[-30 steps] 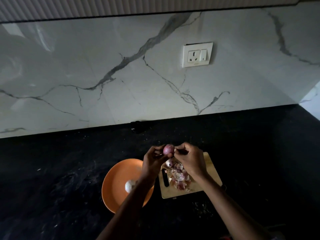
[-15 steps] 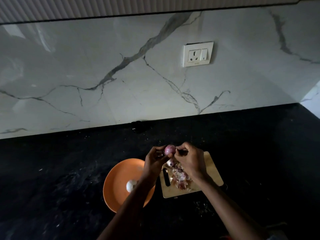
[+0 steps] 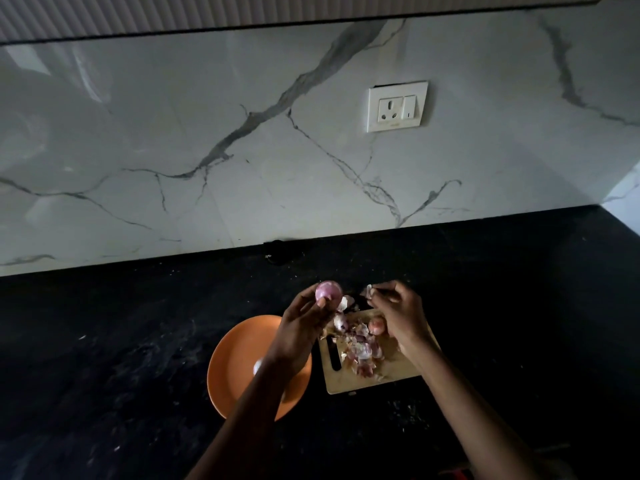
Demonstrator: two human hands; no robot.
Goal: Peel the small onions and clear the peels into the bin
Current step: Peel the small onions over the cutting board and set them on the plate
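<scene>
my left hand point(image 3: 304, 323) holds the onion point(image 3: 329, 291) up high so i can see it. my right hand point(image 3: 398, 313) pinches a peel point(image 3: 367, 291) over the board point(image 3: 388, 372), so it drops there.

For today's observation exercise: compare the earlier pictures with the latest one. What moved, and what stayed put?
The hands have drawn apart. The left hand carried the onion leftward; the right hand pulled away rightward, pinching a torn-off peel. Earlier both met at the onion. The plate, the board and the peel pile stayed put.
</scene>
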